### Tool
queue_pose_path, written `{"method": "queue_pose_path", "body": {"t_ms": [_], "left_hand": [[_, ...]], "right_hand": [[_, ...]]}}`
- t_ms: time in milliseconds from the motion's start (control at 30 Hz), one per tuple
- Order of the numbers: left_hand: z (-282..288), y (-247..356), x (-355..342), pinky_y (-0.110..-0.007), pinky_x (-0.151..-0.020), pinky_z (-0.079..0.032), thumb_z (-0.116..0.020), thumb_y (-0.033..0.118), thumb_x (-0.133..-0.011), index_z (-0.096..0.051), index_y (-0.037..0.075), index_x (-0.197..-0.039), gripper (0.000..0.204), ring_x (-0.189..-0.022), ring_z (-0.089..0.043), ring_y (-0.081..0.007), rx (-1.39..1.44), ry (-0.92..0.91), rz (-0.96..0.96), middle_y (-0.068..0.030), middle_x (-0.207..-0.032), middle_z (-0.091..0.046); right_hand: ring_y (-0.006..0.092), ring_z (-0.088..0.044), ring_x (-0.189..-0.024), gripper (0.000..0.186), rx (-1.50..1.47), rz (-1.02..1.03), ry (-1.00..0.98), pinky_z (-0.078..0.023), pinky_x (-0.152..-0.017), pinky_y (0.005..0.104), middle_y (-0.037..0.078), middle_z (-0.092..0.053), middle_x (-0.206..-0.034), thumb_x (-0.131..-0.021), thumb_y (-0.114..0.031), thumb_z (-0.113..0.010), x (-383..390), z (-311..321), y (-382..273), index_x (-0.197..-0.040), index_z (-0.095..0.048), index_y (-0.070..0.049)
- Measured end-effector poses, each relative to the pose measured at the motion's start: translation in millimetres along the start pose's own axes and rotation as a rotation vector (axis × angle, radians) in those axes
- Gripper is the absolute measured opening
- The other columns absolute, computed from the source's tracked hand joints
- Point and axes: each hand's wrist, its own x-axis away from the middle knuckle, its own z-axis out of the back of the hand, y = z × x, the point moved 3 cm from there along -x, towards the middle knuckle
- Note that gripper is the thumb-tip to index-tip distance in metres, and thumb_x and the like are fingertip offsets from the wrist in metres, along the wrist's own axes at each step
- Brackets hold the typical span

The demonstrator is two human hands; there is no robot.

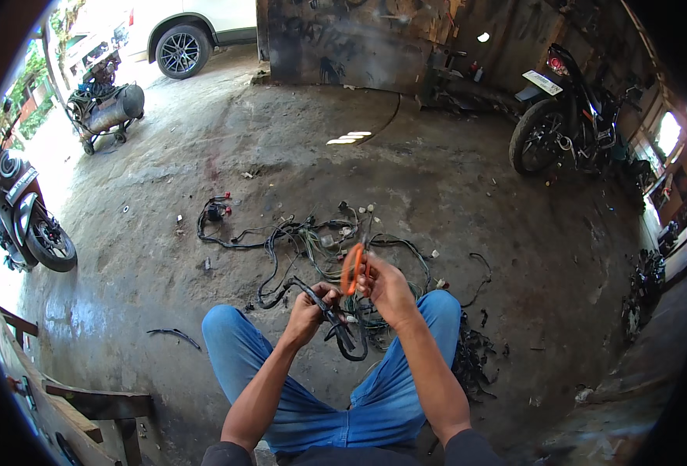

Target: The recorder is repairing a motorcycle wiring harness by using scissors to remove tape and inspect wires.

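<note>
My left hand is closed round a black wrapped wire harness, whose loop hangs down between my knees. Just right of it my right hand grips an orange-handled cutting tool, probably scissors, with its tip upward and the handles slightly blurred. Beyond both hands a tangle of black and pale wires with white connectors lies on the concrete floor. A black part with red pieces sits at the tangle's far left. Whether the tool touches any wire is hard to tell.
Motorbikes stand at left and back right. A wheeled compressor and a white car are at back left, beside a dark wall. A wooden frame is near my lower left; dark scraps lie beside my right knee.
</note>
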Motion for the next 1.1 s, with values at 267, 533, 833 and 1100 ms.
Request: {"method": "queue_pose_path", "body": {"t_ms": [267,533,833,1100], "left_hand": [[-15,12,4,-0.037,-0.062,-0.063,-0.074,0.030,-0.095,-0.051,0.000,-0.141,0.059,-0.068,-0.071,-0.0193,0.122,0.006,-0.131,-0.0035,-0.091,-0.065],[-17,5,7,-0.036,-0.069,-0.065,-0.074,0.028,-0.096,-0.056,0.001,-0.135,0.051,-0.087,-0.073,-0.0187,-0.065,-0.051,-0.027,-0.0092,-0.114,-0.071],[-15,-2,11,-0.038,-0.068,-0.063,-0.066,0.026,-0.102,-0.058,0.000,-0.123,0.035,-0.078,-0.071,-0.0184,-0.047,-0.079,0.005,-0.0083,-0.095,-0.069],[-19,-9,12,-0.037,-0.066,-0.064,-0.066,0.021,-0.101,-0.052,0.005,-0.123,0.030,-0.068,-0.070,-0.0199,-0.104,0.093,0.017,-0.0042,-0.089,-0.061]], "right_hand": [[0.0074,-0.047,-0.064,0.032,-0.104,-0.081,0.067,-0.038,-0.057,0.0257,-0.003,-0.052,-0.079,-0.105,-0.035,-0.056,16,-14,4,-0.116,-0.061,-0.006],[0.0025,-0.045,-0.061,0.030,0.198,-0.005,0.073,-0.035,-0.054,0.0204,-0.006,-0.054,-0.079,-0.104,-0.038,-0.060,16,-3,31,-0.109,-0.062,-0.008],[0.0059,-0.044,-0.062,0.034,0.112,-0.070,0.041,-0.035,-0.054,0.0221,-0.004,-0.049,-0.077,-0.107,-0.041,-0.055,22,-1,29,-0.106,-0.059,-0.007],[0.0070,-0.034,-0.058,0.043,-0.907,-0.213,-0.347,-0.030,-0.050,0.0237,0.000,-0.039,-0.079,-0.107,-0.045,-0.051,38,-2,10,-0.107,-0.048,-0.003]]}}
